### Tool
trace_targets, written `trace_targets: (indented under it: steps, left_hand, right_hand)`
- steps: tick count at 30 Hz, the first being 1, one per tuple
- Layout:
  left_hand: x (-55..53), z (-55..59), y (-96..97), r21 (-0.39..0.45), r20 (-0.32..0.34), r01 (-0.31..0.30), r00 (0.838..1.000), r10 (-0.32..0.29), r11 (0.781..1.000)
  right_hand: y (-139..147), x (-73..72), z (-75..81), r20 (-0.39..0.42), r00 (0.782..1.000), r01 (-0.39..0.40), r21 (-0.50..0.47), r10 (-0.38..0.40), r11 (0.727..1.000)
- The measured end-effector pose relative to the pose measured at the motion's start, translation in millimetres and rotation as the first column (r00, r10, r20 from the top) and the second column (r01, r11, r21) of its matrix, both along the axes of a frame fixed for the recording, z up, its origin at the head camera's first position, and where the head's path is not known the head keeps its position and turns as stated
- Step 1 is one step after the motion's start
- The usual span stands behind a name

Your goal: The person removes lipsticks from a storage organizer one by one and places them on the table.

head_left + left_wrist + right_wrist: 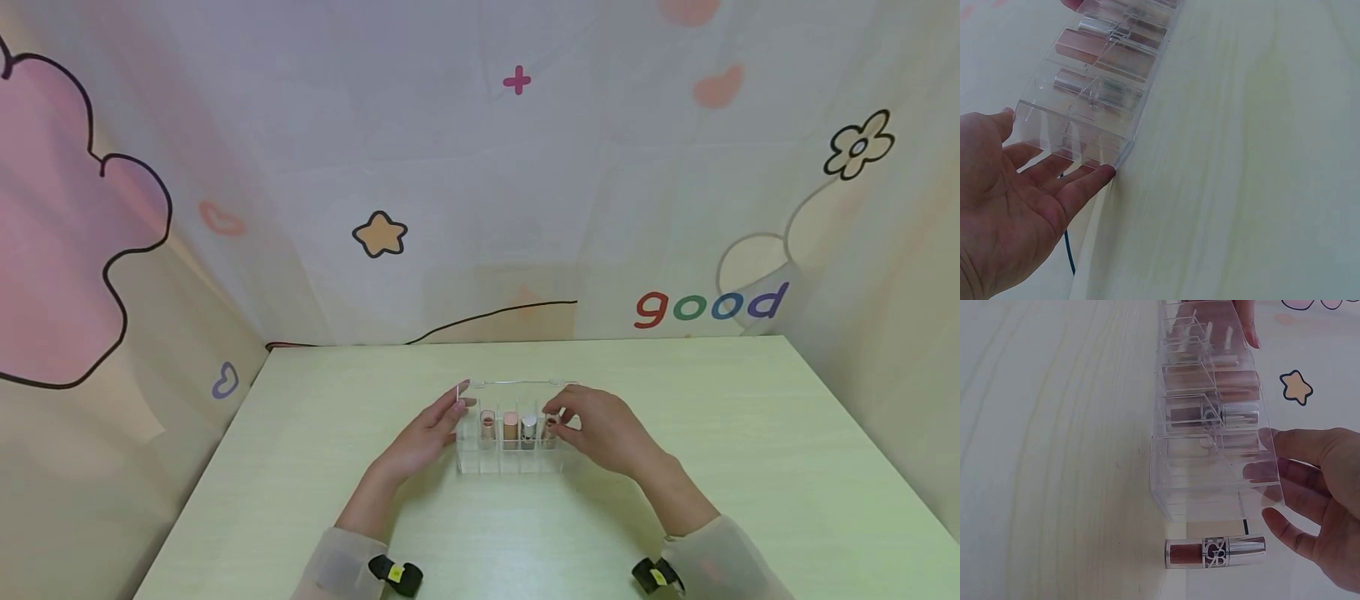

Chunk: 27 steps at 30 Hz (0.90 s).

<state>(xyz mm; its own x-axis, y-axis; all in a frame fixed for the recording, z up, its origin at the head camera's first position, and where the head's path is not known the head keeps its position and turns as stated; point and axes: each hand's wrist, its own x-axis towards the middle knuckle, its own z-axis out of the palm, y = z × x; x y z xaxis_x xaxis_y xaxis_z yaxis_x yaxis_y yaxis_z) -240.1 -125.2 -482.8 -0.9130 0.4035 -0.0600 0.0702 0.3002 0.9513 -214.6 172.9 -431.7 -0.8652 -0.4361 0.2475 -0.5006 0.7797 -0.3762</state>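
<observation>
A clear plastic organizer (510, 463) with dividers stands on the table and holds several lip makeup tubes. At its left end, my left hand (418, 437) grips the side, the thumb at the upper edge and the fingers along the end wall (1075, 128). My right hand (611, 429) pinches a lip gloss tube (550, 437) in a slot near the right end. Between the hands sit a pink-capped tube (511, 432) and a silver-capped one (528, 427). In the right wrist view, another silver-capped lip gloss (1216, 552) stands upright just outside the organizer, below my right hand (1335, 500).
The pale wood-grain table (300, 467) reaches back to a printed cloth backdrop (450, 167). Black bands (396, 575) are worn around both sleeves.
</observation>
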Motion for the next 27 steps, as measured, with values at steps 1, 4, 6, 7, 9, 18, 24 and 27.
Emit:
trace_targets:
  steps: [1, 4, 6, 7, 9, 18, 24, 27]
  left_hand:
    - [0.0, 0.0, 0.0, -0.003, -0.001, -0.001, 1.0, 0.001, 1.0]
    - [0.1, 0.1, 0.1, -0.008, -0.002, -0.001, 1.0, 0.001, 1.0]
    - [-0.1, 0.1, 0.1, -0.009, -0.004, 0.0, 1.0, 0.0, 1.0]
    - [-0.2, 0.0, 0.1, -0.01, -0.006, 0.001, 1.0, -0.001, 1.0]
    - [-0.4, -0.3, 0.2, -0.011, -0.007, 0.001, 1.0, -0.001, 1.0]
    - [-0.1, -1.1, 0.1, -0.012, -0.003, -0.007, 1.0, 0.007, 1.0]
    - [-0.3, -1.1, 0.1, -0.009, -0.002, -0.006, 1.0, 0.006, 1.0]
    - [-0.4, -1.3, 0.0, -0.012, -0.001, -0.008, 1.0, 0.008, 1.0]
  right_hand:
    - [0, 0.2, 0.7, 0.001, 1.0, -0.002, -0.002, 0.002, 1.0]
    - [1, 0.5, 3.0, 0.001, 1.0, -0.003, -0.013, 0.003, 1.0]
    - [2, 0.3, 4.8, -0.003, 1.0, 0.0, -0.021, 0.0, 1.0]
    - [2, 0.3, 5.6, -0.004, 1.0, 0.003, -0.023, -0.003, 1.0]
    - [3, 0.1, 7.0, -0.004, 1.0, 0.006, -0.031, -0.006, 0.999]
    - [4, 0.0, 9.5, 0.014, 1.0, 0.007, -0.042, -0.006, 0.999]
    - [4, 0.2, 11.4, 0.028, 1.0, 0.011, -0.043, -0.01, 0.999]
    - [5, 0.0, 12.5, 0.038, 0.999, 0.014, -0.047, -0.013, 0.999]
